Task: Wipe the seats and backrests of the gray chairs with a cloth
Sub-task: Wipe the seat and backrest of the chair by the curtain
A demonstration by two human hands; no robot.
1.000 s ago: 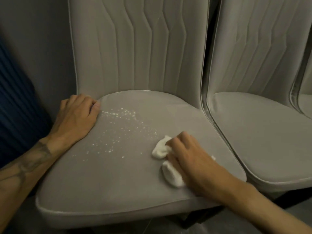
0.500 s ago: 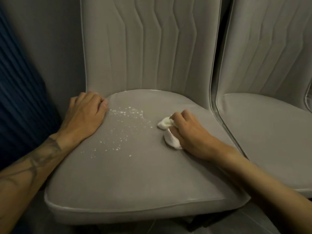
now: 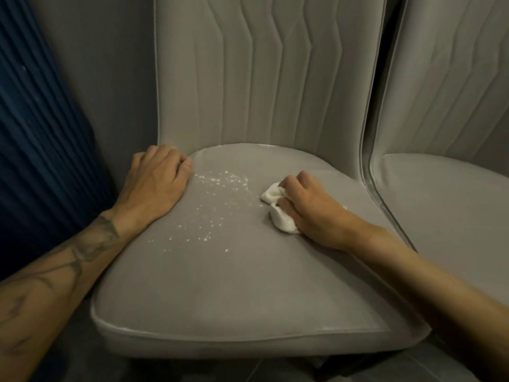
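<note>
Nearest, at the bottom edge: dark gray floor tiles (image 3: pixel 225 372) with a faint joint line, below the rounded front lip of a gray chair seat (image 3: pixel 220 293), piped along its rim and smooth, matte, dimly lit. From the lower left, a tattooed forearm (image 3: pixel 55 277) angled up across the seat's left edge; from the lower right, a bare forearm (image 3: pixel 429 282) crossing the seat's right front corner. Mid-seat, a scatter of white crumbs or powder (image 3: pixel 212 199), thickest toward the rear left, thinning into stray flecks toward the front. Just left of that scatter, the left hand (image 3: pixel 155 183), palm down, resting on the seat's rear left edge, fingers curled loosely over the rim, holding nothing. Just right of the scatter, the right hand (image 3: pixel 308 208), closed around a crumpled white cloth (image 3: pixel 278 213), pressing it against the seat surface, cloth bulging out on the hand's left side and short of the crumbs. Behind, an upright gray backrest (image 3: pixel 264 73) with stitched wavy vertical channels, meeting the seat at a curved seam. To the right, a second gray chair (image 3: pixel 446 188) set just beside the first, a narrow dark gap between them. Far left, a plain gray wall (image 3: pixel 110 64) and a dark blue pleated curtain (image 3: pixel 35 139).
</note>
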